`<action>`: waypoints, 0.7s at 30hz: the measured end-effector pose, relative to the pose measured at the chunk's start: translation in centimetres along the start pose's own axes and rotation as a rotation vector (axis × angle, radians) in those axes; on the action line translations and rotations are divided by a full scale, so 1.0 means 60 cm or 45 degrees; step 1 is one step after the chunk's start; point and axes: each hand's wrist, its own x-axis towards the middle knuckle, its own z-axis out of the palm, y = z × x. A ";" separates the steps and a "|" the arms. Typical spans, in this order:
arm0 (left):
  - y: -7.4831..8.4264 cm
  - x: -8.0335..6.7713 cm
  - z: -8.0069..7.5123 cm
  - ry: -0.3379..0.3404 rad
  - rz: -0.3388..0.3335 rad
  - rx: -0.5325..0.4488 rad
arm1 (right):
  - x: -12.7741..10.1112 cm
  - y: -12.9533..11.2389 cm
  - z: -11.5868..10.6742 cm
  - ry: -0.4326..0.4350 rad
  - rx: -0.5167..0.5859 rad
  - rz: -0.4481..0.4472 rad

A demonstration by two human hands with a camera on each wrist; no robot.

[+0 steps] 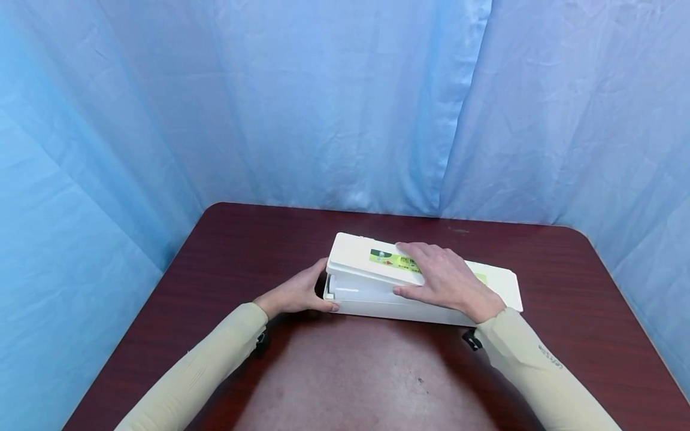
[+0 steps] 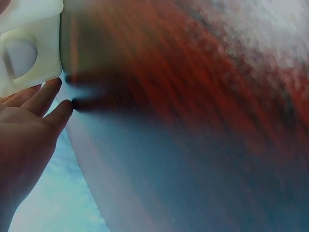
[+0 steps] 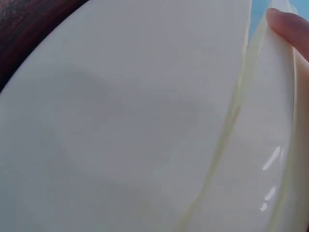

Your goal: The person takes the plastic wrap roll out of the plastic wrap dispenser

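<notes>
A long white plastic box (image 1: 426,311) lies across the middle of a dark red table (image 1: 377,371). Its white lid (image 1: 356,254) carries a green and yellow label (image 1: 390,258) and sits raised at the left end, showing a gap above the box. My right hand (image 1: 444,278) lies over the lid, fingers on top and thumb hooked under its front edge. My left hand (image 1: 293,293) is at the box's left end (image 2: 29,53), where its straight fingers (image 2: 46,94) touch the end wall. White plastic (image 3: 120,121) fills the right wrist view, with one fingertip (image 3: 289,26) on an edge.
Blue curtains (image 1: 323,90) close in the table at the back and on both sides. The table has rounded far corners and bare wood in front of the box and to both sides. Beige sleeves cover both forearms.
</notes>
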 end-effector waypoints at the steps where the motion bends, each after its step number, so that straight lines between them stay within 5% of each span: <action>1: 0.000 0.000 0.000 0.000 0.000 0.000 | -0.001 -0.001 0.000 -0.005 0.006 0.000; 21: 0.004 0.007 0.000 -0.008 0.013 0.056 | -0.038 -0.022 -0.012 0.002 0.023 -0.140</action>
